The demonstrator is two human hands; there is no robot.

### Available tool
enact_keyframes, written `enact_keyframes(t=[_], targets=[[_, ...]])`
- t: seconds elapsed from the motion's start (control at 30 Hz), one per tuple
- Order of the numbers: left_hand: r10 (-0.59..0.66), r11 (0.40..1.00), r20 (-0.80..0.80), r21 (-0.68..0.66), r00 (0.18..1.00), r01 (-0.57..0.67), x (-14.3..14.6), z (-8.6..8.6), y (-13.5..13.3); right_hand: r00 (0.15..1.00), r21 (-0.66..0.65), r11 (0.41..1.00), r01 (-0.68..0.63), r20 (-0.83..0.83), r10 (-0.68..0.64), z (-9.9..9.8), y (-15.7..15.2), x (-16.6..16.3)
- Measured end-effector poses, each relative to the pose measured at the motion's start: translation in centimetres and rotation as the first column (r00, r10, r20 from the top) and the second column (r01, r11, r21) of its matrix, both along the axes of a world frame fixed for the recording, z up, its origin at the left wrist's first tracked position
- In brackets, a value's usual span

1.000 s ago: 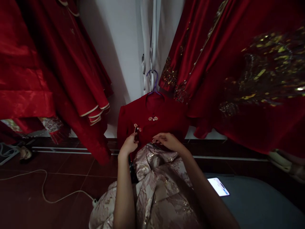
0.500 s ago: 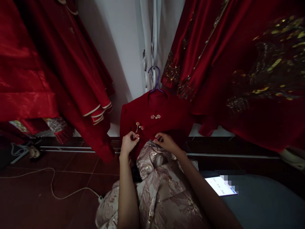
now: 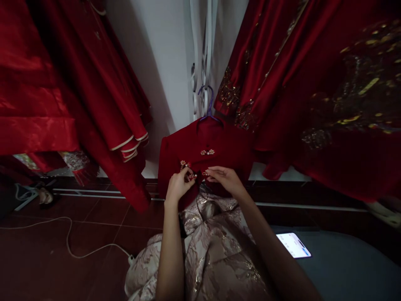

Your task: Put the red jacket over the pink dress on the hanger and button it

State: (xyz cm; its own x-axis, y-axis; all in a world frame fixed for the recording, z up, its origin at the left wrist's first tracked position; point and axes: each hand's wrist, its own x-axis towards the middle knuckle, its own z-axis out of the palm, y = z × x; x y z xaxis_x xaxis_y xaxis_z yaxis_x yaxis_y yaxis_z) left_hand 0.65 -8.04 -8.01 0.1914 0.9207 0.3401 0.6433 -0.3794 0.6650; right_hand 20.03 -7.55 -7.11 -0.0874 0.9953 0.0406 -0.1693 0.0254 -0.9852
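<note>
A red jacket (image 3: 178, 146) hangs in front of me on a purple hanger (image 3: 210, 102). Near its collar a gold, pearl-like flower clasp (image 3: 207, 152) joins the two front edges. Lower down, my left hand (image 3: 180, 186) pinches one flower-shaped half of another clasp (image 3: 192, 177) at the left front edge. Opposite it, my right hand (image 3: 225, 179) holds the other half (image 3: 206, 174) between thumb and fingers. The two halves are close together but apart. Another gold flower ornament (image 3: 183, 164) sits just above my left hand.
Red garments (image 3: 122, 104) hang at left, and sequinned red ones (image 3: 354, 96) at right. Below runs a white rack bar (image 3: 300, 205). A lit phone (image 3: 294, 245) lies on a grey surface (image 3: 344, 271) at right. Patterned shiny fabric (image 3: 216, 251) covers my lap. A white cable (image 3: 70, 246) crosses the floor.
Both hands have risen slightly. My left hand has moved right, bringing its clasp half and the jacket's left edge nearer to the half in my right hand. The view has shifted slightly.
</note>
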Motion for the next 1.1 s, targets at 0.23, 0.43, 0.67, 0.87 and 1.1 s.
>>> enact_keyframes(t=[0.23, 0.43, 0.67, 0.87, 1.1], targets=[[0.013, 1.0, -0.105, 0.005, 0.994, -0.012, -0.4, 0.2, 0.0, 0.996, 0.024, 0.999, 0.023, -0.092, -0.021, -2.7, 0.7, -2.0], [0.068, 0.994, -0.122, 0.099, 0.99, -0.056, -0.6, 0.3, 0.0, 1.0, 0.019, 1.0, 0.001, -0.016, 0.0, -3.6, 1.0, -2.2], [-0.018, 0.999, -0.031, 0.048, 0.999, 0.02, -0.1, 0.5, 0.0, 0.999, 0.018, 1.0, 0.023, -0.045, -0.023, -3.8, 1.0, -2.6], [-0.02, 0.995, 0.121, -0.091, 0.992, 0.032, 0.2, 0.1, 0.3, 0.998, -0.006, 1.0, 0.01, -0.063, -0.01, -3.7, 0.8, -2.7], [0.017, 0.95, 0.435, -0.288, 0.9, 0.121, 0.2, -1.2, 1.2, 0.993, 0.094, 0.996, 0.002, 0.117, -0.013, -3.7, 0.6, -2.9]])
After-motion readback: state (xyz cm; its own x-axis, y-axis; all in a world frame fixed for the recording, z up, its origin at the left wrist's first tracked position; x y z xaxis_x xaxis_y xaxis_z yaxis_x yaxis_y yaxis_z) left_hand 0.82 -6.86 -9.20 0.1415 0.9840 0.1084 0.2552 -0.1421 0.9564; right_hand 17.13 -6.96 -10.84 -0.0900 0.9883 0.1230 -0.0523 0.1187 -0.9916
